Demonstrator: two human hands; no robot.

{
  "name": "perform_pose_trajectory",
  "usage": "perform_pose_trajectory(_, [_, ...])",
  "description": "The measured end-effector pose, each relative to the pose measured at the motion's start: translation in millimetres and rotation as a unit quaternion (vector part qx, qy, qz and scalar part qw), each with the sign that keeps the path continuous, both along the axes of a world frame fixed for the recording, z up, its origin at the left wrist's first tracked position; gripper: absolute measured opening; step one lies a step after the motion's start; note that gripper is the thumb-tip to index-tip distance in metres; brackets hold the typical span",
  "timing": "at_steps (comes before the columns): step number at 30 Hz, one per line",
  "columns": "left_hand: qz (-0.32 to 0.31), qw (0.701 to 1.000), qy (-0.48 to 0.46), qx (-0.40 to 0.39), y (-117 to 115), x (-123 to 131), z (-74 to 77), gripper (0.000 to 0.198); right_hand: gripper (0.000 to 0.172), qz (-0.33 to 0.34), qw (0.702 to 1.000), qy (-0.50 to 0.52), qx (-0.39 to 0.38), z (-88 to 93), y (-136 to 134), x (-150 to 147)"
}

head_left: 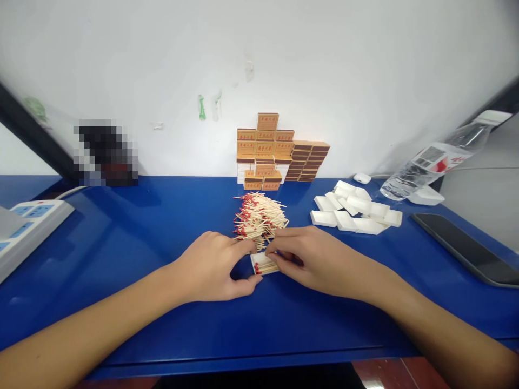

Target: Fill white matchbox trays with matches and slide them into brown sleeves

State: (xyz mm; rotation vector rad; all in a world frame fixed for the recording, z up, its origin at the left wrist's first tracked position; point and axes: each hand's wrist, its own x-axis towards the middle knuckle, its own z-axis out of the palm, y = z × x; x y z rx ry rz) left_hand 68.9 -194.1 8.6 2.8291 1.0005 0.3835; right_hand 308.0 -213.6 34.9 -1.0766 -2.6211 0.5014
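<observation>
Bright, even light, soft shadows, wide-angle bending at edges, one pixelated patch.

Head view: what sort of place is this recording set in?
Most likely a hand-packing bench against a wall: the blue table carries a loose pile of matches, stacked matchboxes and empty white trays. The left hand and right hand are at a tray with matches in it.

Counting from the small tray (264,264), I've got bare blue desk (141,227) open toward 10 and 11 o'clock, with the power strip (28,221) far out at 9. At 12 the match pile (259,216) sits just ahead, matchbox stacks (279,154) behind it against the wall (365,81). White trays (357,213) crowd 1 o'clock; the water bottle (433,162) and phone (466,246) close off 2 and 3.
</observation>
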Motion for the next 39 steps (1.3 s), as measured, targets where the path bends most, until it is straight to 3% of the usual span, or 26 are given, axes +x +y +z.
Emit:
perform_pose_trajectory(9, [-0.003, 1.0, -0.002, 0.002, -1.5, 0.3, 1.5, 0.032, 0.009, -0.025, 1.0, 0.003, -0.001, -5.2, 2.8, 2.3])
perform_pose_trajectory(39, [-0.023, 1.0, 0.012, 0.015, -0.5, -0.5, 0.0, 0.033, 0.009, -0.01, 1.0, 0.002, 0.007, -9.0, 6.7, 5.4])
